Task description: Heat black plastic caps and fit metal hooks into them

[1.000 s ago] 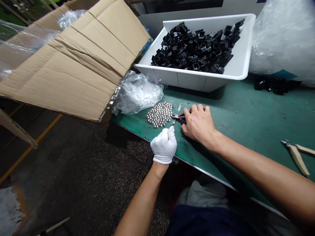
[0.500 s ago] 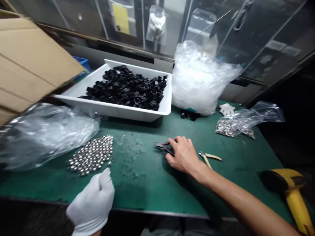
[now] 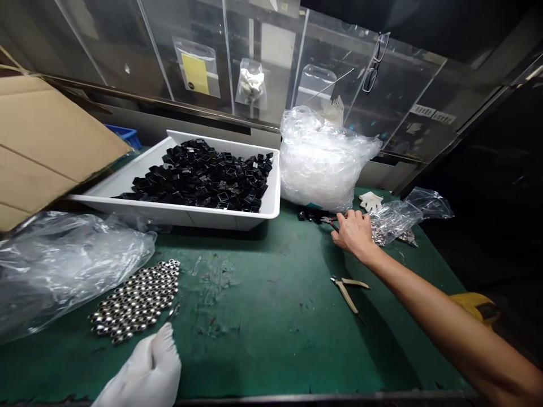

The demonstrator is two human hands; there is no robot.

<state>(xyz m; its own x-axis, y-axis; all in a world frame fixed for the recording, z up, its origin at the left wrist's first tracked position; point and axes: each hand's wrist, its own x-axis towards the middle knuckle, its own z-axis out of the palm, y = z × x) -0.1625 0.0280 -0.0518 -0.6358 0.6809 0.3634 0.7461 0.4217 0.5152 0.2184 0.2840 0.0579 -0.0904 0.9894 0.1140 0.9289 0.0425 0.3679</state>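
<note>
My right hand (image 3: pixel 354 232) is shut on red-handled pliers (image 3: pixel 331 222) at the far side of the green mat (image 3: pixel 263 345), next to a few small black pieces (image 3: pixel 307 215). My gloved left hand (image 3: pixel 146 367) sits at the bottom edge, pinching a thin metal part (image 3: pixel 173 310) between its fingers. Just beyond that glove lies a flat patch of shiny metal rings (image 3: pixel 136 301). Tan-handled pliers (image 3: pixel 347 291) rest on the mat below my right forearm, untouched by either hand.
A white tub (image 3: pixel 178 213) of black square pieces stands at the back, beside a large bag of clear plastic (image 3: pixel 324 161). A bag of metal parts (image 3: pixel 394 219) and a white glove (image 3: pixel 371 200) lie at the right. A cardboard flap (image 3: pixel 38 144) juts in at left, above a plastic sheet (image 3: pixel 63 271).
My right hand has moved farther out and right across the mat, carrying the pliers to the black pieces. My gloved left hand sits lower in view, and the view has tilted up.
</note>
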